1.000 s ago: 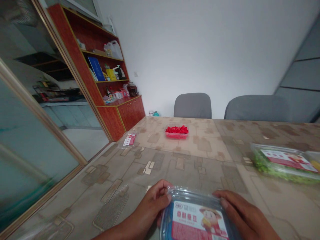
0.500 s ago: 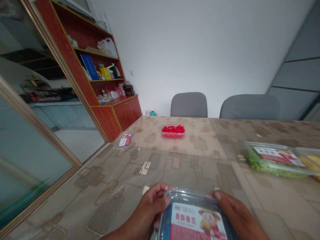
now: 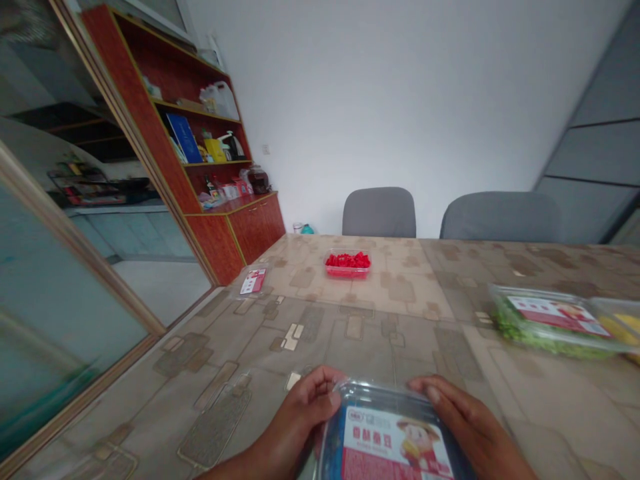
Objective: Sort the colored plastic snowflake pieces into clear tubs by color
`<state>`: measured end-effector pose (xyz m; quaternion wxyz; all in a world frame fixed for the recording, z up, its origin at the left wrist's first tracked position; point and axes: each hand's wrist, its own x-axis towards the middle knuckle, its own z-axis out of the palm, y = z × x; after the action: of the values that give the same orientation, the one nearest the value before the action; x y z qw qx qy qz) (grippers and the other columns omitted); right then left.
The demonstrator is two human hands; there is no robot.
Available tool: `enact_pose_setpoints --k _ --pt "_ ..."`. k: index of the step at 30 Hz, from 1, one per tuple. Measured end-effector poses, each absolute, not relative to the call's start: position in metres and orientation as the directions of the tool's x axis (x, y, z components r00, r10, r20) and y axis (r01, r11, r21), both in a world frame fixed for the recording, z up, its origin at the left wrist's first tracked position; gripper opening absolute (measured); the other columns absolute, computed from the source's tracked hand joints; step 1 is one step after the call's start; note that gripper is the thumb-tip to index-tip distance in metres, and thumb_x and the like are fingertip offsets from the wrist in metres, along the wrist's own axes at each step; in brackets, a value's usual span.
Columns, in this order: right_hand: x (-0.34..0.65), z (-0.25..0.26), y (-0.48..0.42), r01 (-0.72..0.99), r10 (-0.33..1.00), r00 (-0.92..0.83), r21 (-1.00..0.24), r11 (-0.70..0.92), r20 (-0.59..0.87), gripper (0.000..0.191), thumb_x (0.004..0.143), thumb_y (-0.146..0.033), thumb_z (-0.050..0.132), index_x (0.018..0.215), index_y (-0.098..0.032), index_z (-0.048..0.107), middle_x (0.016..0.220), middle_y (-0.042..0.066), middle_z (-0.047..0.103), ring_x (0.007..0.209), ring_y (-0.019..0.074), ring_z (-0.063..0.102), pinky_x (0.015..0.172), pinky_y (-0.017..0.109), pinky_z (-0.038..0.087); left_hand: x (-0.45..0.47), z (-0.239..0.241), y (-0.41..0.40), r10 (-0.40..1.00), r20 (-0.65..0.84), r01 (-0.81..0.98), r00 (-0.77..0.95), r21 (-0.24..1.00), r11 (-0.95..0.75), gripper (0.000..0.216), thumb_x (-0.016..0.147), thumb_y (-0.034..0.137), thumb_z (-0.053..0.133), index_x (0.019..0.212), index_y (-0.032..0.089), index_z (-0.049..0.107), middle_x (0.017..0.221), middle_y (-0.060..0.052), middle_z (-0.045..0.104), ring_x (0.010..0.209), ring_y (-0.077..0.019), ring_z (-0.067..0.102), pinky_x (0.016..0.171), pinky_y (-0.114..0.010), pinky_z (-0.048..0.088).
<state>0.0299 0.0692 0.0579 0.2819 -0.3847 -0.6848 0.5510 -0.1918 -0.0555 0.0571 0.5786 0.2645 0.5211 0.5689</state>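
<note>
A clear plastic container [image 3: 395,437] with a white and red label on its lid and something blue inside lies between my hands at the bottom of the view. My left hand [image 3: 313,413] grips its left far corner, thumb on the lid's edge and fingers curled round the side. Along the right far corner, my right hand [image 3: 463,420] is closed on the rim with its fingers over the edge. The container's near side is cut off by the frame.
An uncovered container of red pieces [image 3: 349,265] sits farther back. A labelled lid [image 3: 253,282] lies at the table's left edge. On the right are a lidded container of green pieces [image 3: 555,323] and one with yellow contents [image 3: 627,327]. Two grey chairs [image 3: 380,212] stand behind.
My right hand's fingers have shifted slightly left along the container's far rim. My left hand keeps its hold on the corner. The view has tilted very slightly.
</note>
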Motion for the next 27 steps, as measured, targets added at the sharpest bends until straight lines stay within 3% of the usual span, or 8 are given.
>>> enact_pose_setpoints --k 2,4,6,8,11,17,23,27 --pt "0.032 0.061 0.070 0.269 0.849 -0.525 -0.935 0.229 0.056 0.051 0.092 -0.064 0.046 0.094 -0.023 0.075 0.092 0.006 0.076 0.088 0.0257 0.071 0.074 0.030 0.057 -0.194 0.058 -0.059 0.954 -0.166 -0.149 -0.250 0.980 0.132 0.043 0.083 0.051 0.068 0.108 0.017 0.058 0.092 -0.005 0.062 0.082 -0.0190 0.061 0.073 -0.029 0.048" --pt "0.036 0.067 0.072 0.327 0.817 -0.544 -0.849 0.415 0.190 0.049 0.096 -0.058 0.042 0.099 -0.023 0.076 0.101 0.009 0.077 0.096 0.0276 0.071 0.080 0.034 0.059 -0.200 0.063 -0.062 0.959 0.032 0.246 -0.280 0.969 0.039 0.042 0.092 0.047 0.058 0.126 0.022 0.053 0.113 -0.009 0.061 0.103 -0.0242 0.059 0.090 -0.038 0.048" --pt "0.042 0.071 0.075 0.368 0.736 -0.587 -0.699 0.613 0.336 0.046 0.097 -0.053 0.042 0.111 -0.022 0.074 0.112 0.011 0.075 0.105 0.0297 0.069 0.088 0.039 0.059 -0.206 0.070 -0.063 0.956 0.254 0.640 -0.150 0.762 -0.102 0.044 0.098 0.042 0.049 0.140 0.029 0.043 0.142 -0.010 0.048 0.128 -0.0290 0.047 0.107 -0.048 0.038" --pt "0.049 0.073 0.075 0.376 0.616 -0.661 -0.522 0.766 0.428 0.047 0.094 -0.052 0.049 0.128 -0.023 0.066 0.127 0.012 0.069 0.115 0.0323 0.065 0.093 0.044 0.057 -0.209 0.077 -0.060 0.930 0.341 0.823 0.136 0.484 -0.297 0.051 0.099 0.045 0.047 0.147 0.031 0.035 0.159 -0.009 0.030 0.144 -0.0327 0.029 0.116 -0.055 0.024" --pt "0.057 0.066 0.071 0.328 0.440 -0.783 -0.308 0.893 0.439 0.062 0.090 -0.047 0.058 0.148 -0.029 0.046 0.145 0.009 0.056 0.126 0.0334 0.057 0.097 0.045 0.055 -0.205 0.082 -0.054 0.877 0.242 0.844 0.415 0.257 -0.471 0.062 0.099 0.049 0.047 0.152 0.022 0.027 0.161 -0.015 0.023 0.148 -0.0337 0.022 0.119 -0.055 0.019" --pt "0.057 0.038 0.066 0.309 0.288 -0.846 -0.028 0.951 0.449 0.071 0.094 -0.024 0.051 0.158 -0.030 0.020 0.144 0.009 0.057 0.121 0.0278 0.062 0.091 0.037 0.058 -0.190 0.069 -0.053 0.882 0.169 0.895 0.440 0.003 -0.447 0.051 0.101 0.032 0.048 0.147 0.012 0.036 0.156 -0.023 0.030 0.145 -0.0352 0.030 0.118 -0.054 0.024" --pt "0.054 0.046 0.060 0.257 0.151 -0.875 0.177 0.950 0.460 0.068 0.090 -0.045 0.060 0.149 -0.015 0.043 0.130 0.023 0.065 0.109 0.0359 0.068 0.078 0.042 0.063 -0.185 0.065 -0.060 0.881 0.174 0.898 0.441 -0.080 -0.434 0.057 0.094 0.017 0.054 0.148 0.011 0.033 0.155 -0.026 0.032 0.142 -0.0374 0.033 0.115 -0.056 0.028" --pt "0.053 0.054 0.058 0.241 0.111 -0.843 0.185 0.953 0.527 0.054 0.093 -0.038 0.055 0.143 -0.018 0.050 0.132 0.021 0.064 0.115 0.0340 0.065 0.082 0.040 0.061 -0.186 0.071 -0.060 0.867 0.167 0.881 0.469 -0.024 -0.472 0.069 0.092 0.031 0.057 0.150 0.008 0.028 0.156 -0.029 0.025 0.144 -0.0420 0.026 0.114 -0.062 0.024"
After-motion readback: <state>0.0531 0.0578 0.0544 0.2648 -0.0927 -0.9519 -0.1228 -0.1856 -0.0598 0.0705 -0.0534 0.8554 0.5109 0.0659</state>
